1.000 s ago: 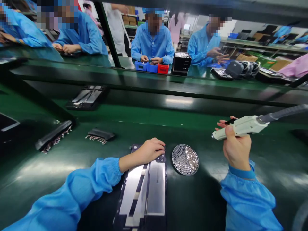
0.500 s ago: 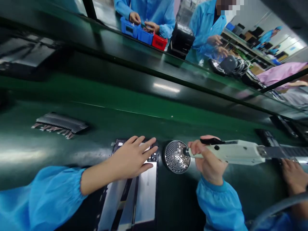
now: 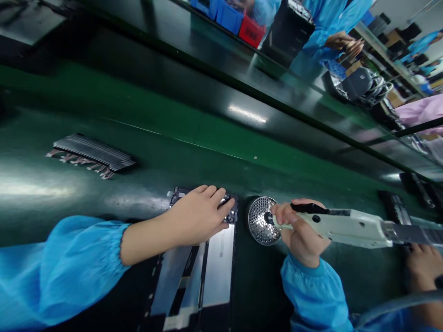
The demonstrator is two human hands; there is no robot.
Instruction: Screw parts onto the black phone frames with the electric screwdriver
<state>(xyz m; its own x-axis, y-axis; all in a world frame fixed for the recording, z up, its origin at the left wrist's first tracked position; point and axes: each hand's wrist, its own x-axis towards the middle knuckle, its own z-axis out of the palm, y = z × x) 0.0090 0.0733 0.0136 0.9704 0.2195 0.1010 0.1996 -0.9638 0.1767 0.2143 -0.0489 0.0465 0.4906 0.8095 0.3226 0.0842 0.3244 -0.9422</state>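
An opened tablet (image 3: 216,272), with silvery panels and dark strips, lies in front of me. My left hand (image 3: 202,216) rests over its top end, fingers bent close together on the dark circuit parts (image 3: 231,213). What sits under the fingertips is hidden. In my right hand (image 3: 304,233) is a pale electric screwdriver (image 3: 358,228), held nearly level with its tip to the left. That tip points into a round metal dish with many holes (image 3: 263,233), where small shiny screws show; whether a screw is on the tip, I cannot tell.
A stack of dark strips with wires (image 3: 93,152) lies at left on the green bench (image 3: 194,157). Another person's hand (image 3: 424,263) is at far right, near dark parts (image 3: 394,207). Across the raised ledge are blue bins (image 3: 228,18), a red bin (image 3: 252,31) and co-workers.
My left hand's spread fingers have drawn together and bent down onto the tablet's top end. The screwdriver stays at the screw dish. The whole view has shifted and tilted.
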